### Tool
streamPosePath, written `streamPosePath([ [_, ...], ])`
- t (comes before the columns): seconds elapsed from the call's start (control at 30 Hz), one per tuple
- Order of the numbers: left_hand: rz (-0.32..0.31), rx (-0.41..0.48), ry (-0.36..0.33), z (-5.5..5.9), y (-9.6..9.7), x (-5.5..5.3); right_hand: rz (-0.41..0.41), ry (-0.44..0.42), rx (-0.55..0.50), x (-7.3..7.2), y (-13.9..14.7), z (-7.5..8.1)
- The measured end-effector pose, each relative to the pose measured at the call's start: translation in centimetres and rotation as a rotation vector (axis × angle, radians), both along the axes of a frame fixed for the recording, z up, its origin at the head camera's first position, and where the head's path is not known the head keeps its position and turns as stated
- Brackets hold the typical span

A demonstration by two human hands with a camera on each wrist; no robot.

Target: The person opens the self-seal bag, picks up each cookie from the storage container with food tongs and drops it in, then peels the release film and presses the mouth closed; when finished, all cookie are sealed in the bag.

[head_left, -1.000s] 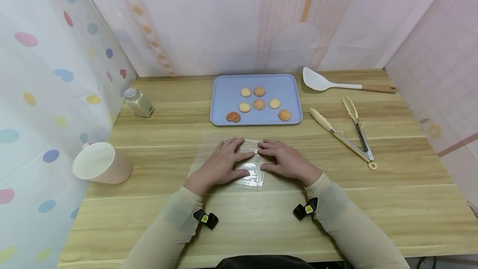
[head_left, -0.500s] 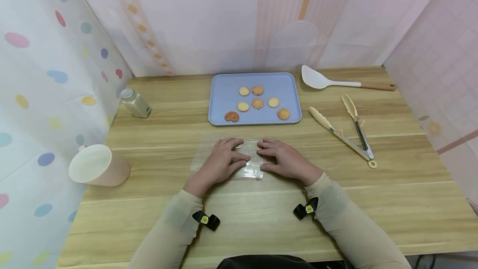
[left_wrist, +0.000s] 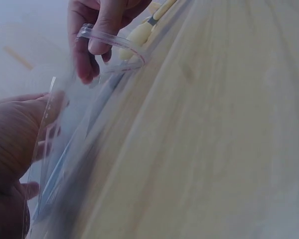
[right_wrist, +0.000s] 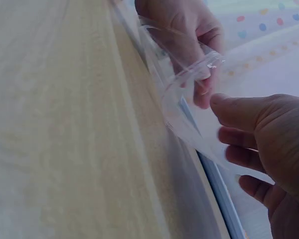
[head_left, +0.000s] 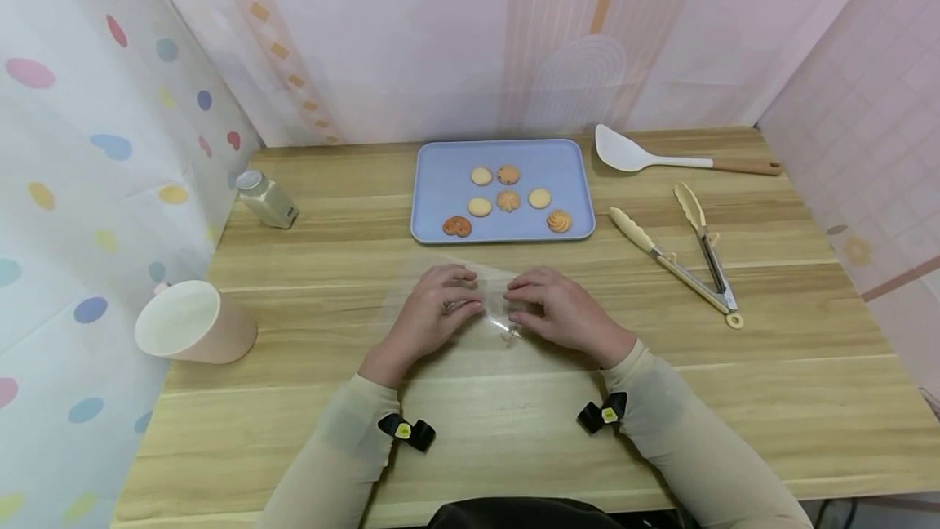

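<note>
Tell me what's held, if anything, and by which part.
A clear bag by the left hand, apparently near its mouth; whether the right hand grips it is unclear.

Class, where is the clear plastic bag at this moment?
The clear plastic bag is just below the head view's centre, spanning the space between the person's left hand and right hand, on the near side of the blue rectangular tray.

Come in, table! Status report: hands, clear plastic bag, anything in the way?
Left hand and right hand: both at thin clear plastic bag, exact grip unclear. Bag's mouth parted. Blue rectangular tray beyond, seemingly not in the way.
</note>
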State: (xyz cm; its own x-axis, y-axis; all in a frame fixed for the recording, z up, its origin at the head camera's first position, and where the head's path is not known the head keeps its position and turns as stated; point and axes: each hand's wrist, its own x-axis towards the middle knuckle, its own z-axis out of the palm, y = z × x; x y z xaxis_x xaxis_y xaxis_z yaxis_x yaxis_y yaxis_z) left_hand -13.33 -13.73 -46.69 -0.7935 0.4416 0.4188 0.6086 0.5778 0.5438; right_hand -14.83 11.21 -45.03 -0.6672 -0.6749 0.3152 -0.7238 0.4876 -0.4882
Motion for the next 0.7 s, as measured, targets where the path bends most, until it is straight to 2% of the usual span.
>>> streamPosePath([
  [0.23, 0.037, 0.165, 0.089, -0.07, -0.03, 0.03, -0.039, 0.094, -0.075, 0.01, -0.11, -0.11],
  [0.4, 0.058, 0.196, 0.121, 0.03, 0.09, 0.05, 0.011, 0.1, -0.061, 0.15, -0.51, 0.01],
  [0.5, 0.057, 0.221, 0.13, 0.0, 0.22, 0.05, 0.021, 0.071, -0.039, 0.18, -0.64, -0.09],
  [0.57, 0.064, 0.254, 0.13, 0.03, 0.32, 0.08, -0.021, 0.034, -0.059, 0.14, -0.59, -0.21],
  [0.7, 0.099, 0.339, 0.117, 0.02, 0.43, 0.1, -0.164, -0.053, -0.173, -0.05, -0.32, -0.36],
])
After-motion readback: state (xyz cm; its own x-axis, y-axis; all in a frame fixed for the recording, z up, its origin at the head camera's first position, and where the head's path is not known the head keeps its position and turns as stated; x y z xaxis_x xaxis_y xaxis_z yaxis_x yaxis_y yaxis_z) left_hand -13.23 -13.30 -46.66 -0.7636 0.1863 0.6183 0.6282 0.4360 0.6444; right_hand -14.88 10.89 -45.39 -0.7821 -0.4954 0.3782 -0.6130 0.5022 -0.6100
